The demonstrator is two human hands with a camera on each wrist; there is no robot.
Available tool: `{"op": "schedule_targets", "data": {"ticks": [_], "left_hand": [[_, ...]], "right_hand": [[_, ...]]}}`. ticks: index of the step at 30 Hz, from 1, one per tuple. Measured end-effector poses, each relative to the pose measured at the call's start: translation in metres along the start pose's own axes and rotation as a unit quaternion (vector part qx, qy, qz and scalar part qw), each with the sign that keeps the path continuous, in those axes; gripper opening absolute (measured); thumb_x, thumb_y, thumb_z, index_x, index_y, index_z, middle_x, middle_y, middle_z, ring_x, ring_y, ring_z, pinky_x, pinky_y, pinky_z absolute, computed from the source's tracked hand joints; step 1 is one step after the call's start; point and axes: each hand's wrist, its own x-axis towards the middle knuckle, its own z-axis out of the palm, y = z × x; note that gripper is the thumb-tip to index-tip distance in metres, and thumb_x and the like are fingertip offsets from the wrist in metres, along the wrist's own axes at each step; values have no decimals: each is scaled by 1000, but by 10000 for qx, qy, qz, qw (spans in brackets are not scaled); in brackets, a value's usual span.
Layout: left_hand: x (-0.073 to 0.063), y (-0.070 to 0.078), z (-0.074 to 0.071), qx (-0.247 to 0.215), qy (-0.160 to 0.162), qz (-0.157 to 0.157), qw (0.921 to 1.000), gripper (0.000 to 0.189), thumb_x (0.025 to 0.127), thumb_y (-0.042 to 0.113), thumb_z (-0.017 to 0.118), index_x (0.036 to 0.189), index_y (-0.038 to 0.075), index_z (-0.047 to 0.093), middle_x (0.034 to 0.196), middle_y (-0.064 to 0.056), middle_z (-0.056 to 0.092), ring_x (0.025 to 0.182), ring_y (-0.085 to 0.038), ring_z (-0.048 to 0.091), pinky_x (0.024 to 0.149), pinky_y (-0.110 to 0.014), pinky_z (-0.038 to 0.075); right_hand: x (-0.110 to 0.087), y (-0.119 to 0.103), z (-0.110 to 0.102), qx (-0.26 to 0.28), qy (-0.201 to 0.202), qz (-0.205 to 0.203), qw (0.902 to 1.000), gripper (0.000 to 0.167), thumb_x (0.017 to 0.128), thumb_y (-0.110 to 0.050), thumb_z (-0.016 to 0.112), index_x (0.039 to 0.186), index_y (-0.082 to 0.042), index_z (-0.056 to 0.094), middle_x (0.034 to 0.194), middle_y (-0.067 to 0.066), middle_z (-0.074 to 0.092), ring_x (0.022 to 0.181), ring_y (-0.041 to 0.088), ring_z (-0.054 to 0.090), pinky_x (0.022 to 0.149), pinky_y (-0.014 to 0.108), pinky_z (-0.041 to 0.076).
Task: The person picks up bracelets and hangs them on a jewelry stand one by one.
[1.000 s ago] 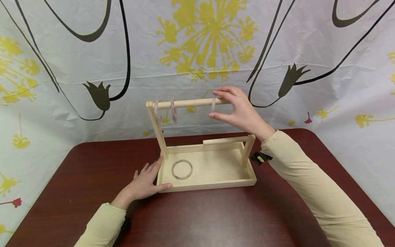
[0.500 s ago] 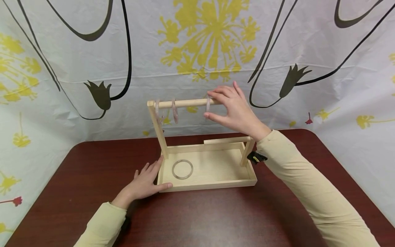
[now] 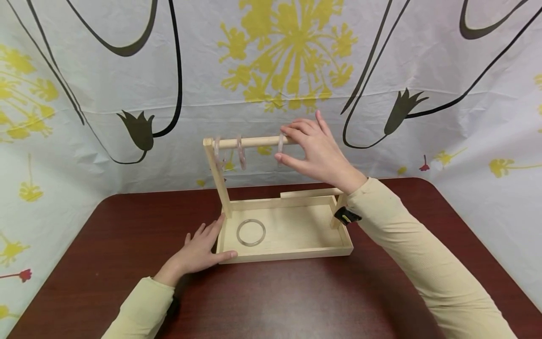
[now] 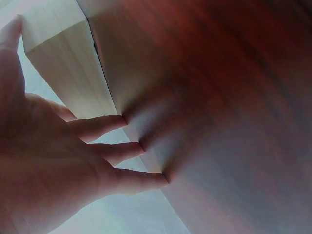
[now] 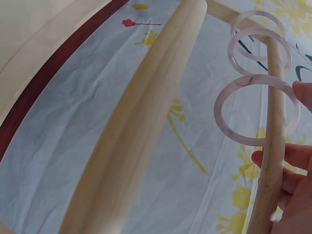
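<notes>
My right hand [image 3: 319,150] pinches a pale translucent bangle [image 3: 281,145] that encircles the upper wooden rod [image 3: 260,141]. In the right wrist view this bangle [image 5: 219,109] hangs round the rod, thumb and fingers at its edge. Two more bangles hang farther left: a pinkish one [image 3: 242,159] and a paler one [image 3: 217,151] near the post. A greyish bangle [image 3: 251,244] lies flat in the stand's tray [image 3: 292,256]. My left hand [image 3: 196,252] rests spread at the tray's left corner, thumb on the front rim. In the left wrist view, its fingertips [image 4: 156,180] touch the table.
A shorter, lower rod [image 3: 311,193] juts leftward from the right post, partly behind my right forearm. The tall left post [image 3: 219,181] carries the upper rod. Below the stand is a dark red-brown table [image 3: 279,296]; a patterned white cloth [image 3: 190,94] hangs behind.
My right hand has slid the pinched bangle leftward along the upper rod, closer to the two hanging ones. The left hand stays at the tray corner.
</notes>
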Motion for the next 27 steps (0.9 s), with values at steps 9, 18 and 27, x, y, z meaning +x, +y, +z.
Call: {"op": "schedule_targets", "data": {"ticks": [9, 18, 27], "left_hand": [[3, -3, 2, 20, -14, -5, 10000, 106, 83, 66, 61, 157, 12, 8, 153, -24, 26, 138, -52, 16, 97, -77, 9], [3, -3, 1, 11, -1, 17, 10000, 106, 83, 65, 62, 157, 12, 7, 153, -25, 26, 138, -52, 15, 97, -77, 9], [3, -4, 1, 15, -12, -4, 10000, 106, 83, 66, 61, 157, 12, 7, 153, -25, 25, 139, -51, 15, 98, -76, 8]], "right_hand": [[8, -7, 4, 58, -104, -173, 9998, 63, 90, -47, 65, 134, -2, 56, 130, 12, 57, 130, 26, 42, 115, 42, 2], [14, -12, 7, 56, -249, -306, 9992, 65, 91, -44, 65, 135, 2, 54, 134, 15, 55, 130, 28, 43, 115, 43, 7], [19, -18, 8, 305, -349, -308, 9984, 64, 91, -42, 66, 135, 2, 52, 131, 16, 56, 123, 29, 49, 112, 38, 21]]}}
